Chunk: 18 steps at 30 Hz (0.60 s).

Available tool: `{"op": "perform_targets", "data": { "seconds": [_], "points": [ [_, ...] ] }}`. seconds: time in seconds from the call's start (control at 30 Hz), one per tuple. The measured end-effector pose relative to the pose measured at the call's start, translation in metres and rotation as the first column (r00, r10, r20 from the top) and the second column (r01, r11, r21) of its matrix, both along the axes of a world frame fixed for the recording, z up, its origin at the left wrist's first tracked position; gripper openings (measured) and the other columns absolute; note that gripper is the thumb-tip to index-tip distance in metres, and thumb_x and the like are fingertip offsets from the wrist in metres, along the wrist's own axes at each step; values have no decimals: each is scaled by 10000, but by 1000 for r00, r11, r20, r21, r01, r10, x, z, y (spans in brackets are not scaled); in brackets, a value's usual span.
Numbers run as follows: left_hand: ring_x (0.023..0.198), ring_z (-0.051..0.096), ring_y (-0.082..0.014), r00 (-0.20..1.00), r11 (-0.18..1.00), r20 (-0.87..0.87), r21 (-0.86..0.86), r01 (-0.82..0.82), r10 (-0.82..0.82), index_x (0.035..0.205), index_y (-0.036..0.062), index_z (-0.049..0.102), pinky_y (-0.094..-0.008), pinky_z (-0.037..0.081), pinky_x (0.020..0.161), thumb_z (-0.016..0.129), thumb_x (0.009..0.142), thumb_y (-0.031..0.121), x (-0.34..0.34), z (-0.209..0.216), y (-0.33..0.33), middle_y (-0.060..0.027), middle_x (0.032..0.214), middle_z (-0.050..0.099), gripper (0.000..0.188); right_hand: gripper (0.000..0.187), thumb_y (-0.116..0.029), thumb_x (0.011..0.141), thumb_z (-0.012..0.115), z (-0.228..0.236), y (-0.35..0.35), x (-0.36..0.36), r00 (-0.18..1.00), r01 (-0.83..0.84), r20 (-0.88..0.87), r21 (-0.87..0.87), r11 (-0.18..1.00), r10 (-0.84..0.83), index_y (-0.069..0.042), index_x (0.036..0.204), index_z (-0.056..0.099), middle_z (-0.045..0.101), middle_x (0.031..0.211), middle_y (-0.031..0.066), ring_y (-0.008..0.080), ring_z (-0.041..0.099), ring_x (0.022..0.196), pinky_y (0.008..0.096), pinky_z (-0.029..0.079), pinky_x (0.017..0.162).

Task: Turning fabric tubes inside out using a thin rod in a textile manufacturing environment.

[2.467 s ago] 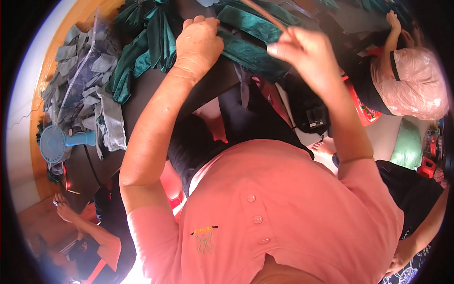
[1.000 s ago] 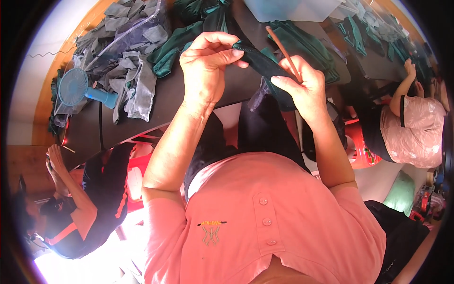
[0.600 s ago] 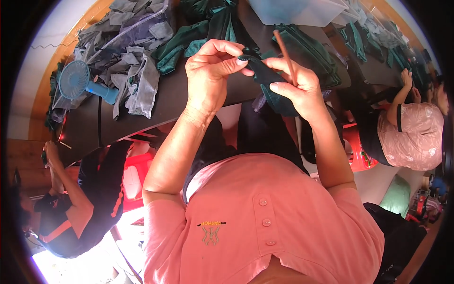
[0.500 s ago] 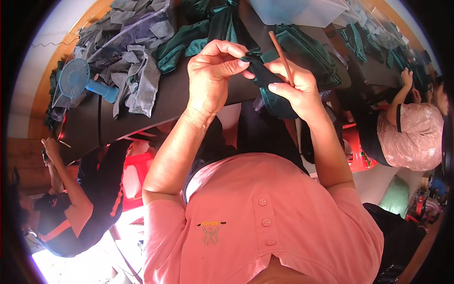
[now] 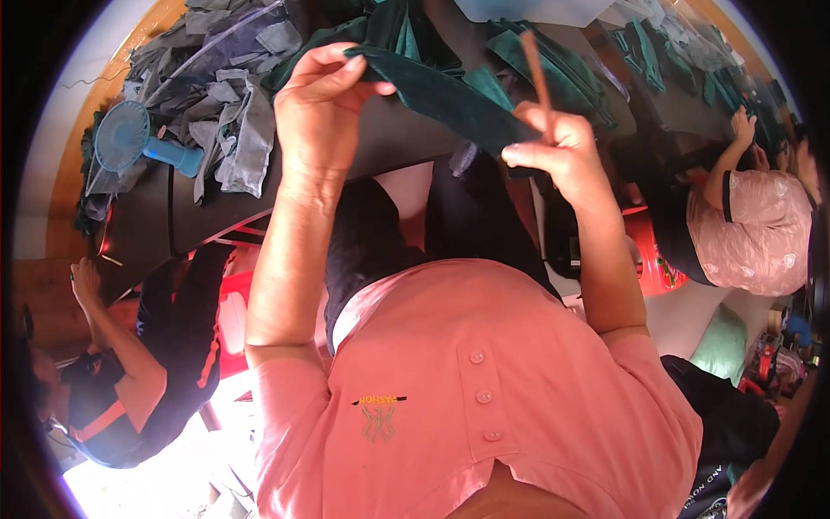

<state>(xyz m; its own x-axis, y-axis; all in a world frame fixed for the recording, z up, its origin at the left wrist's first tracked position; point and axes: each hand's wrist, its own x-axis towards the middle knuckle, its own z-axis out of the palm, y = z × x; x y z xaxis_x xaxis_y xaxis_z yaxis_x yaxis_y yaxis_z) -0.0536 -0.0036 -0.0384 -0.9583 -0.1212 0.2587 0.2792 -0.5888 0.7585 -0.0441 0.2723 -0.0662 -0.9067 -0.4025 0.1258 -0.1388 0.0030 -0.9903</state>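
Note:
A long strip of dark green velvety fabric point(image 5: 441, 102) is stretched between my hands above the table's near edge. My left hand point(image 5: 324, 108) pinches its upper left end between thumb and fingers. At the other end, my right hand point(image 5: 558, 149) grips the fabric with thumb and fingers. A thin brown stick point(image 5: 537, 78), pencil-like, also sits in my right hand and points up and away from me. Its lower end is hidden by my fingers.
Behind my hands lie green velvet pieces point(image 5: 553, 73) on the dark table point(image 5: 207, 212). Grey fabric scraps point(image 5: 246, 143) and a blue handheld fan point(image 5: 125, 138) are at the left. A clear plastic bin point(image 5: 536, 9) stands at the back. Other people sit on both sides.
My left hand has moved left and away from me, and my hands are farther apart. The fabric, bunched and folded before, is now drawn out into a long strip.

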Motion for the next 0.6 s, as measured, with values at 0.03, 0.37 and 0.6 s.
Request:
{"op": "perform_targets", "data": {
  "seconds": [0.03,0.37,0.6],
  "points": [
    [804,631,-217,1000,1000,11,-7,1,-1,939,1,619,-421,572,674,541,888,-63,3,-4,-4,-88,892,631,113,240,-20,771,729,2,2,1,999,32,-3,-38,999,-32,39,979,626,599,743,4,82,580,685,235,461,670],
    [820,619,-161,952,787,34,-573,-230,303,964,29,638,-311,539,716,626,784,-79,38,-26,-2,-47,963,619,211,158,-2,745,692,21,-8,-7,969,26,-238,-150,988,-61,48,888,647,597,834,29,77,519,645,218,377,587],
    [783,578,-64,978,775,69,-601,197,-195,1216,74,612,-193,436,627,665,770,-43,39,32,43,-31,1108,648,464,139,-29,758,703,55,-22,-8,847,-113,-505,132,985,165,5,858,613,481,729,-38,49,425,627,217,363,576]
  ]
}}
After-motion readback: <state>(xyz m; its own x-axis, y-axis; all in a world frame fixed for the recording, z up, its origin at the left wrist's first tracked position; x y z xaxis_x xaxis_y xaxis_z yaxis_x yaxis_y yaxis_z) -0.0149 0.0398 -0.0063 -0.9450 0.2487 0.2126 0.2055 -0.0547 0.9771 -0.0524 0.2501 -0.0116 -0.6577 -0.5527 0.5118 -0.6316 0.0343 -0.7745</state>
